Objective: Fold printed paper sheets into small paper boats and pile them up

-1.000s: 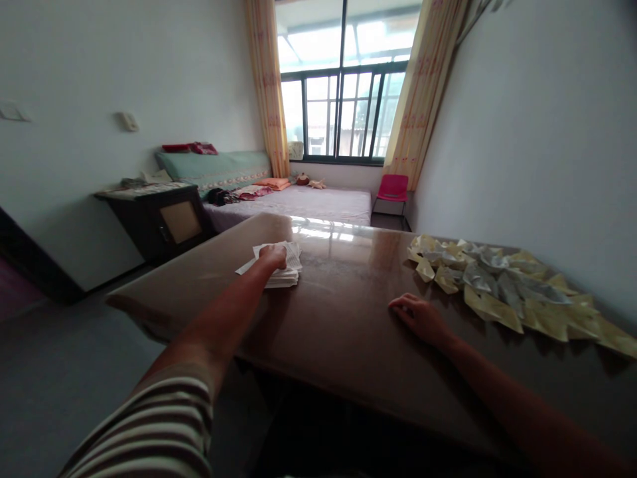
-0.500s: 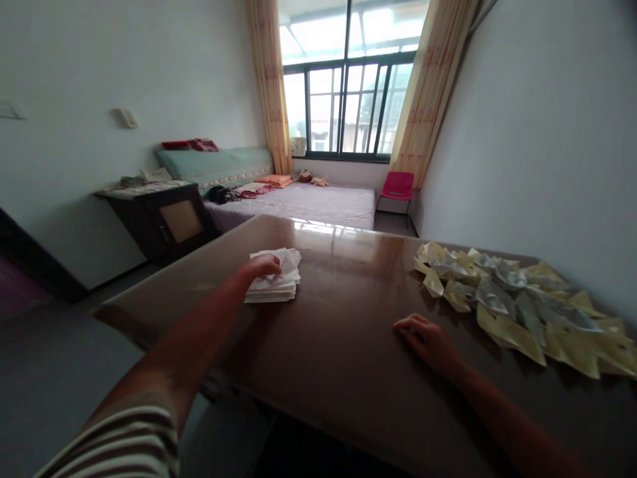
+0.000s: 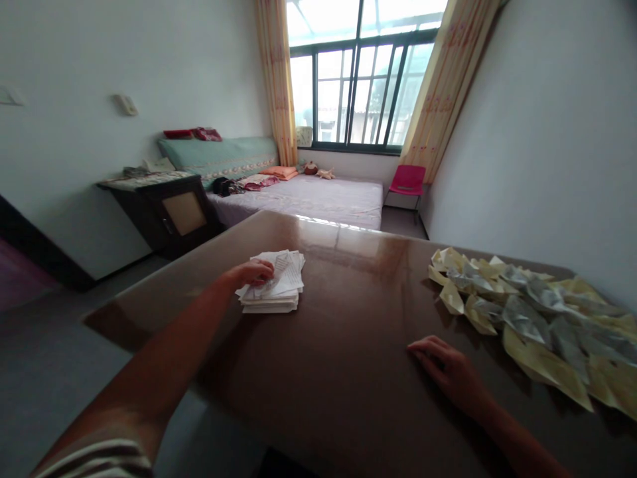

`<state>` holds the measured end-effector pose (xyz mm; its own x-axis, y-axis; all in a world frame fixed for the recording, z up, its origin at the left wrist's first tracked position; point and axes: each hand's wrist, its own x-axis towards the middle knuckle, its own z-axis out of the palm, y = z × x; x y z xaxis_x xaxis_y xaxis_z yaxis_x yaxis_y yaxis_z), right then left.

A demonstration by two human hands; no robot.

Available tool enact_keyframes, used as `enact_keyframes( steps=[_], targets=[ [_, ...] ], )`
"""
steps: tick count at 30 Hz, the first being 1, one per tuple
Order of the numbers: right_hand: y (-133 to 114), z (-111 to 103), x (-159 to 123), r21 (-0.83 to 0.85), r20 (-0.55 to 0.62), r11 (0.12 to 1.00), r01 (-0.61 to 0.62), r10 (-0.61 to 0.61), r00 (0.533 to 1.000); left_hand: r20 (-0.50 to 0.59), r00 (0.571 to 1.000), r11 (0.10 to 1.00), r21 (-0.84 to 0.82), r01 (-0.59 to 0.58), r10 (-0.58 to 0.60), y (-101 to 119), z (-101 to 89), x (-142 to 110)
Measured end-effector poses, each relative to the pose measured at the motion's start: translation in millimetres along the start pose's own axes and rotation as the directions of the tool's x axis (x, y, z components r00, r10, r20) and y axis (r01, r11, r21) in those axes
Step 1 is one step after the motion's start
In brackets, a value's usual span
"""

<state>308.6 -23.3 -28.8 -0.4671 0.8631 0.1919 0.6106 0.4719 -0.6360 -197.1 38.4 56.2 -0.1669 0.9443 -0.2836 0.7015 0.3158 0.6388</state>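
Observation:
A stack of printed white paper sheets (image 3: pixel 271 307) lies left of the middle on the brown table. My left hand (image 3: pixel 253 271) is on top of it, fingers closed on the uppermost sheet, which looks creased and bent up beside them. My right hand (image 3: pixel 440 362) rests on the tabletop to the right, fingers curled together and nothing seen in them. Beyond it, folded paper pieces (image 3: pixel 527 322), yellowish and silver-grey, lie in a crowded group along the right side of the table.
The glossy brown table (image 3: pixel 343 345) fills the foreground. Behind it are a bed (image 3: pixel 338 196), a dark cabinet (image 3: pixel 149 209) at the left and a pink chair (image 3: pixel 408 180) below the curtained window. A white wall (image 3: pixel 557 146) borders the right side.
My left hand has drawn back slightly to the left on the stack, and the top sheet is more bent. My right hand stays resting on the table. The camera view has shifted a little.

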Motion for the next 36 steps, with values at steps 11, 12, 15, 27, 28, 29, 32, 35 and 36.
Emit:
enact_keyframes(
  steps=[11, 12, 15, 27, 28, 29, 32, 35, 36],
  targets=[
    [-16.0, -14.5, 9.5, 0.133, 0.2, 0.977, -0.167, 0.138, 0.97, 0.02, 0.98, 0.958, -0.217, -0.187, 0.196, -2.8, -19.5, -20.4],
    [-21.6, -15.7, 14.0, 0.161, 0.216, 0.972, -0.17, 0.133, 0.967, 0.018, 0.975, 0.957, -0.195, -0.213, 0.221, 4.4, -20.8, -23.4],
    [-42.2, -15.0, 34.6, 0.268, 0.231, 0.943, -0.196, 0.134, 0.964, 0.02, 0.943, 0.939, -0.102, -0.328, 0.332, 39.0, -10.3, -32.3],
    [-41.5, 23.0, 144.9, 0.551, 0.155, 0.816, -0.174, 0.104, 0.982, 0.137, 0.777, 0.625, 0.518, -0.584, 0.614, 154.6, 151.5, -34.5],
    [-32.2, 24.9, 144.9, 0.515, 0.13, 0.835, -0.194, 0.147, 0.981, 0.129, 0.777, 0.64, 0.493, -0.589, 0.617, 151.2, 153.6, -27.2],
    [-23.8, 26.6, 143.7, 0.492, 0.101, 0.842, -0.221, 0.198, 0.975, 0.122, 0.777, 0.659, 0.458, -0.596, 0.618, 146.1, 154.1, -19.6],
    [-9.6, 29.5, 138.1, 0.517, 0.047, 0.798, -0.31, 0.335, 0.941, 0.165, 0.725, 0.668, 0.296, -0.683, 0.669, 124.9, 152.5, 0.9],
    [-9.3, 26.0, 135.4, 0.624, 0.123, 0.687, -0.372, 0.384, 0.915, 0.263, 0.603, 0.58, 0.167, -0.798, 0.754, 105.0, 153.0, 13.0],
    [-10.0, 23.1, 135.1, 0.664, 0.182, 0.632, -0.399, 0.381, 0.906, 0.277, 0.572, 0.553, 0.152, -0.819, 0.772, 100.5, 153.8, 15.4]
  ],
)
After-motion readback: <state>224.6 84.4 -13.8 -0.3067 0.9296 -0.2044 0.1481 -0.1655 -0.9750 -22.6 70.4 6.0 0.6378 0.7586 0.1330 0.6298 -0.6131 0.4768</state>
